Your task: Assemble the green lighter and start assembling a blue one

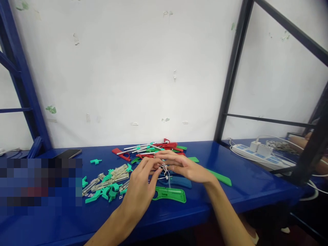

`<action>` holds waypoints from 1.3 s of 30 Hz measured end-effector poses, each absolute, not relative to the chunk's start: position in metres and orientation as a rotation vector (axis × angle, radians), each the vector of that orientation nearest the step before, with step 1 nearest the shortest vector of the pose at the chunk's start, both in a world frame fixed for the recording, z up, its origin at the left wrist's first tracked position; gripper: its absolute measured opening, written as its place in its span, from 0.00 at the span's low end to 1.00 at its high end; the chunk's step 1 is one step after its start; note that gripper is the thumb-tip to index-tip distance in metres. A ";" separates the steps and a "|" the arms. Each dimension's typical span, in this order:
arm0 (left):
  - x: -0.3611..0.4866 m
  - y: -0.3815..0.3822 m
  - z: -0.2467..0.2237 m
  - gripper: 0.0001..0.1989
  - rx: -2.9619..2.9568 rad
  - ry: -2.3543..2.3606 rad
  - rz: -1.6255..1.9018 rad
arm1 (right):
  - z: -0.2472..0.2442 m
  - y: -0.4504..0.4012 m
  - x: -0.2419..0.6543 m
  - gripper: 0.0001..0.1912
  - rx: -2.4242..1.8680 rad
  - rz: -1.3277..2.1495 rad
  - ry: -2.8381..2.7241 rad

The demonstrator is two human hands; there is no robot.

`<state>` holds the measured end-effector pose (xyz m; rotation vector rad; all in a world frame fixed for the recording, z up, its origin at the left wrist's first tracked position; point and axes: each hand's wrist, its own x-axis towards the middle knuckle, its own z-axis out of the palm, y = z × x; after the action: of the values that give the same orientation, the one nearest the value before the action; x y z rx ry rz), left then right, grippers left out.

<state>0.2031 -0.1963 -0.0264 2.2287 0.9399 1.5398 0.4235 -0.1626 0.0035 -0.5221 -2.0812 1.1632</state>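
Over the middle of the blue table my left hand point(142, 182) and my right hand point(187, 167) come together. Both have curled fingers pinching at a small white-and-black piece point(165, 168) that looks like a thin looped wire; its exact kind is too small to tell. Just below the fingers lies a green plastic handle half point(171, 194) with a ring-shaped opening, its hollow side up. A blue plastic handle piece point(180, 181) rests behind it, partly hidden by my right hand. Left of my left hand are several teal plastic clips point(104, 193) and clear plastic parts point(120, 173).
Behind my hands lies a heap of red handle pieces point(169, 146) and metal rods point(138, 148). A long green piece point(219, 177) is at the right. A phone point(68, 153) lies back left. A power strip point(252, 155) with cables stands beyond the black frame point(232, 68).
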 end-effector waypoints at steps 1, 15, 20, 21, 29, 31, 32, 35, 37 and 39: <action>0.203 -0.197 -0.026 0.08 2.257 0.939 1.547 | 0.003 -0.162 0.423 0.22 -0.525 1.154 -2.078; 0.208 -0.200 -0.031 0.06 2.535 0.995 1.608 | 0.003 -0.163 0.417 0.25 -0.566 1.132 -2.052; 0.206 -0.197 -0.033 0.09 2.573 1.025 1.631 | 0.004 -0.162 0.418 0.27 -0.608 1.104 -2.044; 0.206 -0.197 -0.034 0.10 2.581 1.031 1.630 | 0.003 -0.162 0.418 0.26 -0.613 1.095 -2.042; 0.206 -0.194 -0.036 0.10 2.653 1.003 1.633 | -0.001 -0.157 0.418 0.27 -0.628 1.005 -1.999; 0.206 -0.194 -0.036 0.11 2.668 0.998 1.625 | -0.001 -0.157 0.417 0.27 -0.623 0.995 -1.986; 0.205 -0.194 -0.036 0.11 2.675 1.001 1.621 | -0.001 -0.156 0.417 0.27 -0.620 0.991 -1.983; 0.204 -0.194 -0.036 0.13 2.699 1.042 1.620 | -0.002 -0.155 0.417 0.25 -0.610 0.983 -1.980; 0.202 -0.194 -0.036 0.14 2.722 1.074 1.628 | -0.002 -0.154 0.418 0.25 -0.607 0.981 -1.982; 0.201 -0.193 -0.037 0.15 2.747 1.095 1.643 | -0.003 -0.153 0.418 0.26 -0.609 0.980 -1.986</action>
<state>0.2011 -0.1933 -0.0367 2.7466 1.0948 1.6429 0.4181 -0.1534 -0.0031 -0.6090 -1.9858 0.9803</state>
